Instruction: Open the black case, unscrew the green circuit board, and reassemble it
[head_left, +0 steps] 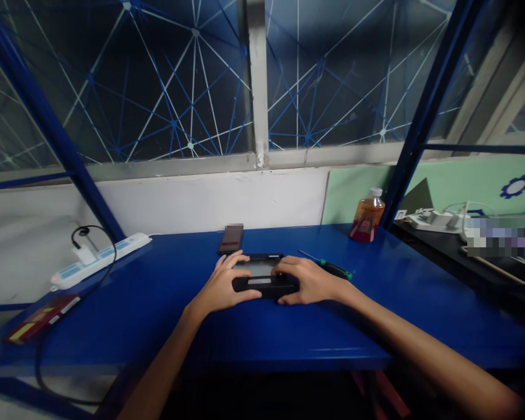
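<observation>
- Black case between the two hands, over the middle of the blue table; resting or slightly lifted, can't tell.
- Grey panel shows inside case; pale label on near side.
- Left hand on case's left end: thumb along near side, other fingers spread over the far-left part, clamped on case.
- Right hand on right end: fingers bent over the top, thumb low at near side, clamped on case; some fingertips hidden.
- Phone lies just beyond left hand, near table's back edge.
- Screwdriver, green and black handle, lies beyond right hand, tip pointing left and away.
- Bottle with white cap, red-orange contents, upright at back right.
- Power strip angled along left side, white plug in it, black cable hanging off the table.
- Red box at left edge, near the strip.
</observation>
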A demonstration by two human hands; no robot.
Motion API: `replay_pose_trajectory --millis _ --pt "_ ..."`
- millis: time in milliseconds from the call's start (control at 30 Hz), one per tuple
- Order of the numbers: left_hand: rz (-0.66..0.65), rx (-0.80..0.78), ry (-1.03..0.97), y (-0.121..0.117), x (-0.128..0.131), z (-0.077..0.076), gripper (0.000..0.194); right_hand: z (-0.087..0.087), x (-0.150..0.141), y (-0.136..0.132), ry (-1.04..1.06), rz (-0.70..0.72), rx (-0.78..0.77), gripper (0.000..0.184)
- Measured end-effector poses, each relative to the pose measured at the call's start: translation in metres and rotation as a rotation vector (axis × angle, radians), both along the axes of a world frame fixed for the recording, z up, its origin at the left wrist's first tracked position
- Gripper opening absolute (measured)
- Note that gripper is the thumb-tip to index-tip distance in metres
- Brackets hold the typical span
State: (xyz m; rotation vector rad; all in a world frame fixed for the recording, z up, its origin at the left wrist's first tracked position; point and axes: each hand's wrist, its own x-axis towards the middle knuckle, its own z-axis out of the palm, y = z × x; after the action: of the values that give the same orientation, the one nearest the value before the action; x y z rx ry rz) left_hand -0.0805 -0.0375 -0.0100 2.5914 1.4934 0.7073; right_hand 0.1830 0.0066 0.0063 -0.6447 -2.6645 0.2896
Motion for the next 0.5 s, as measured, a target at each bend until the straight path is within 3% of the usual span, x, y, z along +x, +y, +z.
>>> replay_pose_trajectory --millis 100,233,500 --pt "0.012 0.052 -0.045 -0.002 0.002 0.005 0.03 0.004 0.003 0.002 -0.005 -0.008 0.004 0.037" --pt "0.034 0.169 -0.154 -0.004 0.0 0.012 0.027 0.008 0.004 0.002 0.009 -0.039 0.013 0.037" --pt "-0.015 0.085 -0.274 0.0 -0.002 0.009 0.023 0.004 0.003 0.007 0.131 -0.108 -0.019 0.033"
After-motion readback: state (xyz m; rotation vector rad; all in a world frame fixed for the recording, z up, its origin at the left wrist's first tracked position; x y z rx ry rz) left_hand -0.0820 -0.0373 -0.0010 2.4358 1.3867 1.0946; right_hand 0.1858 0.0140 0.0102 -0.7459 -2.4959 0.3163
